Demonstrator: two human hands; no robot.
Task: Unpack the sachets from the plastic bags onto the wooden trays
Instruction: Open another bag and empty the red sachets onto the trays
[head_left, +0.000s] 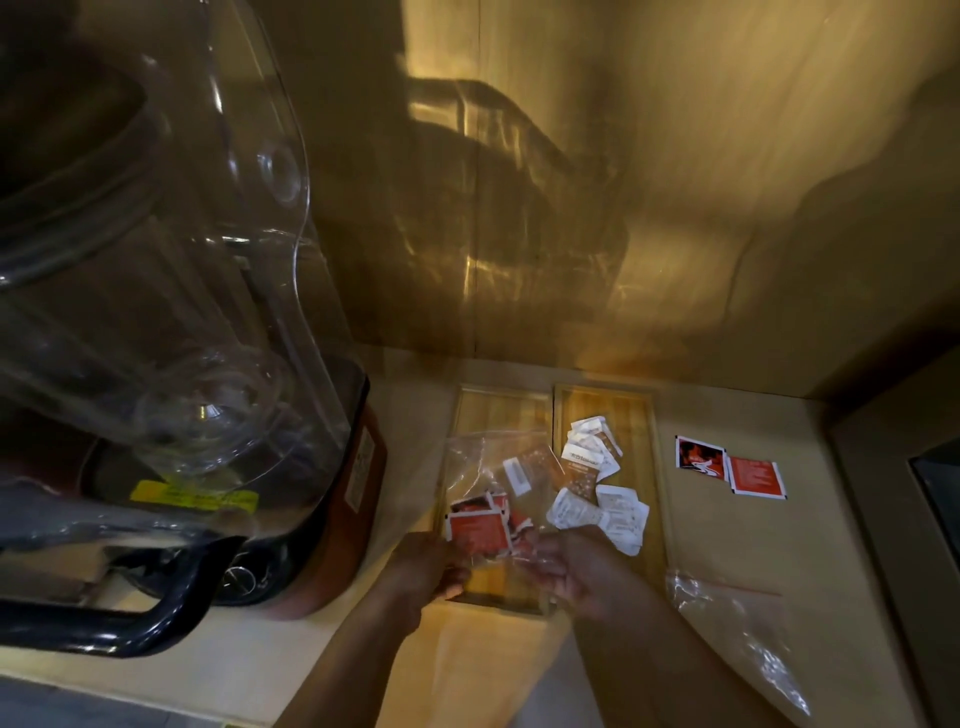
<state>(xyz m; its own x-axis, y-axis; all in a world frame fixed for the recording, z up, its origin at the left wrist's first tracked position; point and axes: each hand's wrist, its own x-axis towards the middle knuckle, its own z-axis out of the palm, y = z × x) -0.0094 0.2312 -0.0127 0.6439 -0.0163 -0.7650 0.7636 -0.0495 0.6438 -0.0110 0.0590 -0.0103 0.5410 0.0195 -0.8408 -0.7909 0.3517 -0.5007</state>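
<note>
Head: plastic bag (493, 483) pinched between both hands' grip

- A large clear plastic blender jar (156, 234) with a black handle (104, 618) stands left of the hands, filling the left side of the view
- Under it, a dark red blender base (358, 499) carries a yellow label (195, 499) and a pale sticker on its side
- A pale beige countertop (753, 540) lies beneath and to the right of the hands
- A golden wooden wall panel (623, 182) rises beyond the hands, streaked with shadows and reflected light
- A dark framed edge (935, 499) shows far right, unclear what it is
</note>
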